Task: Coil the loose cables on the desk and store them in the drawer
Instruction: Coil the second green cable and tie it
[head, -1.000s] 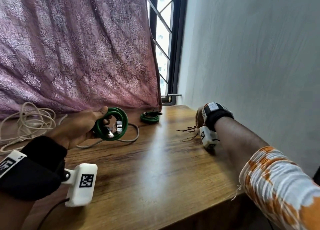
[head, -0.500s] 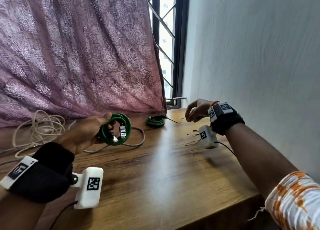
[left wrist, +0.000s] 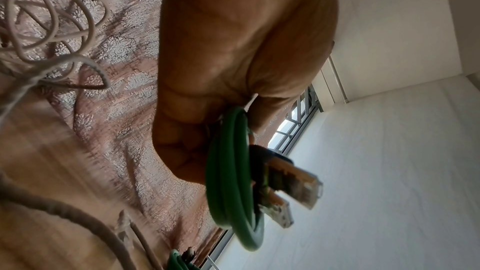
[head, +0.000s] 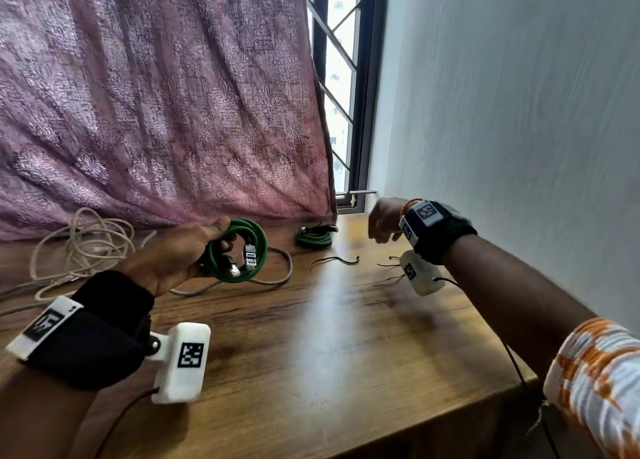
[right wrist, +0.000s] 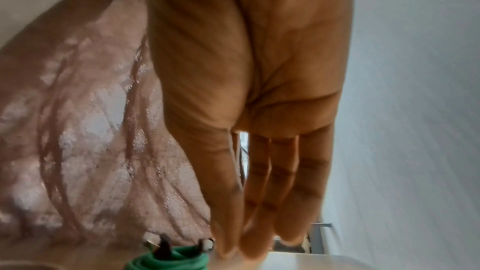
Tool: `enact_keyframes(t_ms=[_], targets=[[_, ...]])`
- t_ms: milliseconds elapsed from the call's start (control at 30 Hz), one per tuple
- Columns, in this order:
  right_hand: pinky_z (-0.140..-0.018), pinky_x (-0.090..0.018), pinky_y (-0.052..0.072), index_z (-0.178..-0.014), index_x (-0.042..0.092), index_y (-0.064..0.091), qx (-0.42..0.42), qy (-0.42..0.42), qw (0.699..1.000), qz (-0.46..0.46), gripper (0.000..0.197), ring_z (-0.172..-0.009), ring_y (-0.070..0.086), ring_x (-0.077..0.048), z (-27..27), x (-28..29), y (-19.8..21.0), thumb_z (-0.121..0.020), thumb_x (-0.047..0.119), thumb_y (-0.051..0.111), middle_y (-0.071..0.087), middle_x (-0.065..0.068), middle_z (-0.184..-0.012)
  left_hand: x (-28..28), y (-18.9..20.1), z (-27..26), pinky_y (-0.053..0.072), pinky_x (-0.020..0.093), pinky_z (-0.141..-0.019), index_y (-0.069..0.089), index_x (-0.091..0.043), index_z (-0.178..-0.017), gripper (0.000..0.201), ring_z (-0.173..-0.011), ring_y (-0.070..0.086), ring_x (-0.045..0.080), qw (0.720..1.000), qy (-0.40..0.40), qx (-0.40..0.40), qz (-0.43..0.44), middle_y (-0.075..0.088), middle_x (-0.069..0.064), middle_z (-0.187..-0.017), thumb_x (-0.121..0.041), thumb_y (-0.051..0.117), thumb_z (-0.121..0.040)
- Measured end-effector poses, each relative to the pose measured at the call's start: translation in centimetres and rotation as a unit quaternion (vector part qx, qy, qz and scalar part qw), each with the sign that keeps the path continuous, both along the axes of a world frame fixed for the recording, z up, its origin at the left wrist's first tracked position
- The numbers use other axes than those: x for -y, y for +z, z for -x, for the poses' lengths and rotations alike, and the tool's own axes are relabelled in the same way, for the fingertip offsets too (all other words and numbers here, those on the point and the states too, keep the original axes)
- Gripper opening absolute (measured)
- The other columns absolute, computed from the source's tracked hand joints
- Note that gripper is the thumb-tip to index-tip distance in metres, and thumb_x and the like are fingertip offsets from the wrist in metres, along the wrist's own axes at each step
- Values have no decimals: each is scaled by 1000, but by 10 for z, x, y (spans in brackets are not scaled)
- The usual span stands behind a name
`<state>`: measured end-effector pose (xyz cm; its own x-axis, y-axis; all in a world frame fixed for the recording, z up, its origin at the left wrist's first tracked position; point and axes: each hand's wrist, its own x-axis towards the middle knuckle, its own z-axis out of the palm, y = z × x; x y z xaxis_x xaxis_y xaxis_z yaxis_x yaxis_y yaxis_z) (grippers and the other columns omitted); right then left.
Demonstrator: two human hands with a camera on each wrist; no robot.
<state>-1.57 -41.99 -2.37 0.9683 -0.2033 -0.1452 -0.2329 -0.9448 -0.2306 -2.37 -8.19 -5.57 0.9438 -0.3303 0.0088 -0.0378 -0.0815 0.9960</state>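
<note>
My left hand (head: 194,251) grips a coiled green network cable (head: 258,251) just above the wooden desk (head: 311,354); its two clear plugs (head: 244,259) hang inside the loop. In the left wrist view the coil (left wrist: 228,182) and plugs (left wrist: 298,184) hang below my curled fingers. A second green coil (head: 313,236) lies at the back by the curtain. My right hand (head: 379,225) hovers to its right with straight fingers, holding nothing; the right wrist view shows those fingers (right wrist: 272,188) above that coil (right wrist: 168,260). No drawer is in view.
A loose beige cable heap (head: 83,247) lies at the back left, and a grey cable loop (head: 277,275) runs under the held coil. Thin dark ties (head: 334,260) lie on the desk near my right wrist. Wall on the right, curtain (head: 156,112) behind.
My right hand rose from the desk, pinched a thin dark tie by the far green coil, then let it go; the tie now lies on the desk. My left hand keeps its coil.
</note>
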Motion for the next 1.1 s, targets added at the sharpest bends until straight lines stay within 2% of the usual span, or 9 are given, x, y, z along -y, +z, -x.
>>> enact_keyframes(t_ms=[133,233,333,400,500,567,767,900,1100], targets=[[-77,-42,55,-97,18,71,3,-43,993,107,43,-78,61,-21,-43,57,-33,-62,42,69,63,2,-78,0,1,0,50,35,-70,63,-10,-102,33,-63,55,16,1000,-5,4,-2,54,-4,-61,-35,42,-97],[-82,-42,54,-82,22,72,-47,20,989,139,11,-75,58,-19,-17,23,-30,-72,22,73,63,6,-70,-1,0,-2,50,36,-72,63,-6,-103,36,-60,54,17,1000,-2,-6,1,53,-4,-60,-36,43,-97],[-77,-44,58,-66,30,74,-110,62,980,155,15,-76,69,-20,-20,20,-27,-60,16,75,65,15,-55,-1,0,-3,49,38,-76,62,-4,-103,38,-62,54,18,1000,4,-7,1,53,-3,-60,-36,43,-97],[-68,-31,58,-71,20,76,-115,82,978,153,13,-69,68,-15,-13,11,-20,-65,9,71,64,10,-53,-2,0,-3,49,38,-77,62,-4,-99,38,-61,54,18,1000,5,-5,0,52,-2,-62,-36,43,-97],[-47,-16,47,-93,-12,64,-70,108,991,48,14,-48,57,-2,3,-13,-5,-83,-13,54,59,-2,-58,-2,1,-2,49,38,-75,62,-5,-95,37,-60,54,17,1000,5,-4,-3,51,-1,-64,-36,43,-97],[-51,-24,51,-80,-2,58,32,83,994,-70,17,-57,60,-10,7,-26,8,-89,-12,47,59,-9,-71,-4,2,-1,49,36,-70,61,-6,-95,36,-56,55,15,1000,9,-3,-7,51,-2,-62,-36,42,-97],[-54,-20,56,-90,-1,55,207,221,830,-469,9,-57,68,-11,41,-105,53,-87,-9,52,70,-2,-62,-6,8,10,47,30,-65,59,-8,-101,34,-55,54,13,999,14,28,-33,48,-1,-65,-34,38,-99],[-62,-21,57,-108,-13,57,149,295,801,-499,28,-63,69,-13,45,-160,53,-80,-14,59,70,-11,-76,-10,12,17,46,35,-69,57,-13,-92,30,-57,51,14,999,22,30,-23,46,-1,-68,-34,37,-100],[-74,-33,56,-84,2,64,107,330,826,-445,16,-64,65,-15,25,-186,33,-75,-11,65,68,-8,-71,-16,17,15,51,45,-85,59,-18,-87,31,-81,58,25,992,89,73,-59,60,12,-89,-43,42,-95]])
